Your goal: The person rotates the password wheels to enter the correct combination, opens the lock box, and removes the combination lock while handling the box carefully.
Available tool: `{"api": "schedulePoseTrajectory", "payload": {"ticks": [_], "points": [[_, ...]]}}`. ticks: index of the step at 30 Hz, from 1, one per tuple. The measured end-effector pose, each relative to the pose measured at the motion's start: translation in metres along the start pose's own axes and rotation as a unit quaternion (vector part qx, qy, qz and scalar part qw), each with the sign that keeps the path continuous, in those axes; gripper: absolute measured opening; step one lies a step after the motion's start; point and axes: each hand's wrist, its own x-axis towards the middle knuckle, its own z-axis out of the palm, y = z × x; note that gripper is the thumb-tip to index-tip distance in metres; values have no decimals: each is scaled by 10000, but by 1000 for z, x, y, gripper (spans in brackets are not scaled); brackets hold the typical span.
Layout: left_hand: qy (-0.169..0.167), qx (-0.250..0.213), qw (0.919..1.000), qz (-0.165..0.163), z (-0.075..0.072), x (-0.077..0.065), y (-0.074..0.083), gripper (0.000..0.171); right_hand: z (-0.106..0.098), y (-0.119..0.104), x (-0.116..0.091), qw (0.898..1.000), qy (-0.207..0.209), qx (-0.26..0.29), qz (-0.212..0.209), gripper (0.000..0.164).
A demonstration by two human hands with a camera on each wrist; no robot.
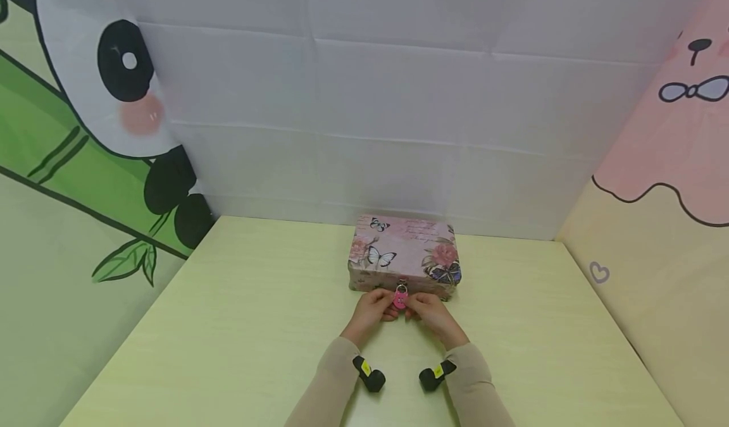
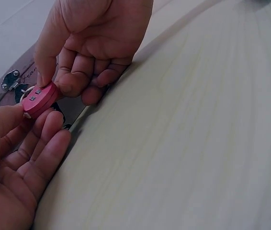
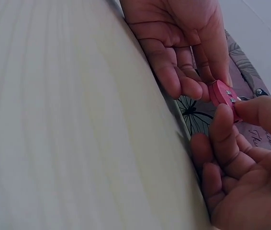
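Note:
A pink combination padlock (image 1: 400, 300) hangs by its shackle from the metal clasp (image 2: 11, 80) at the front of a butterfly-and-rose patterned box (image 1: 405, 245). My left hand (image 1: 373, 308) pinches one side of the padlock between thumb and fingers. On the other side, my right hand (image 1: 431, 314) grips it with thumb and forefinger. Small number dials show on the padlock's face in both wrist views. The box lid is down. In the right wrist view, the right thumb (image 3: 262, 111) lies at the dials and partly covers the lock's edge.
The box stands on a pale yellow table (image 1: 256, 313) near its back edge, close to a white cloth backdrop (image 1: 393, 98). Printed cartoon panels rise at left and right. Each forearm carries a black wrist device, the left one (image 1: 370, 375) and the right one (image 1: 436, 375).

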Motion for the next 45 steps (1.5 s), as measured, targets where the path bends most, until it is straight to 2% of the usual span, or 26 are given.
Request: {"api": "schedulePoseTrajectory", "payload": {"ticks": [9,18,27,34,45], "points": [[-7,-35,10000,-35,1,0,0,23,0,0,-1,10000,-60,32,18,27],[29,21,10000,-50,0,-2,6,24,4,0,3,9991,315,-45,291,27],[52,16,10000,-13,0,-2,6,24,3,-3,3,9992,290,-34,291,31],[61,18,10000,-54,0,-3,6,23,3,2,3,9995,269,-116,122,27],[75,-18,10000,-24,2,-2,3,23,3,-1,-1,9995,186,-178,179,25]]}}
